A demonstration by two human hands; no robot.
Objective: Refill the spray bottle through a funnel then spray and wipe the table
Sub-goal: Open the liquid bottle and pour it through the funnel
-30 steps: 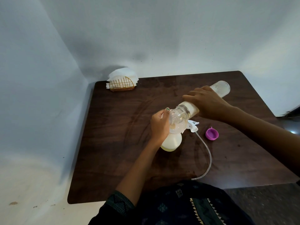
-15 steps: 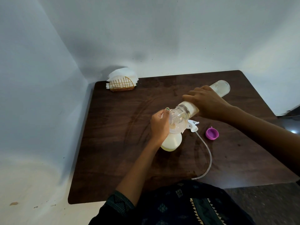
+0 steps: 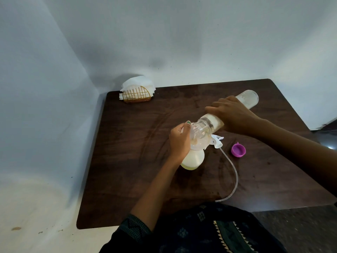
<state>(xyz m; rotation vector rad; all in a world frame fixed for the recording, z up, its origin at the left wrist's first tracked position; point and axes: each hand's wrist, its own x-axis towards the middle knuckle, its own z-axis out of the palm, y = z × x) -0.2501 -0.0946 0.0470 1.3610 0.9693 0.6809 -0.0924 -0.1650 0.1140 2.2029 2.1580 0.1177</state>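
1. Spray bottle (image 3: 193,159): upright, mid-table (image 3: 127,161), funnel (image 3: 198,143) on top.
2. Left hand (image 3: 179,141): curled round the funnel.
3. Right hand (image 3: 231,114): grips tilted refill bottle (image 3: 248,97), mouth in the funnel.
4. Spray head (image 3: 217,141), purple cap (image 3: 238,151): right of spray bottle.

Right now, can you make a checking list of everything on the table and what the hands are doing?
Surface: dark wooden table, streaky.
Job's things: spray bottle upright, clear funnel in its neck; refill bottle tipped, mouth in the funnel.
Clutter: spray head with tube; purple cap; napkin holder.
Grippers: left hand holds the funnel; right hand grips the refill bottle.
Cables: nothing seen.
Surroundings: pale walls.
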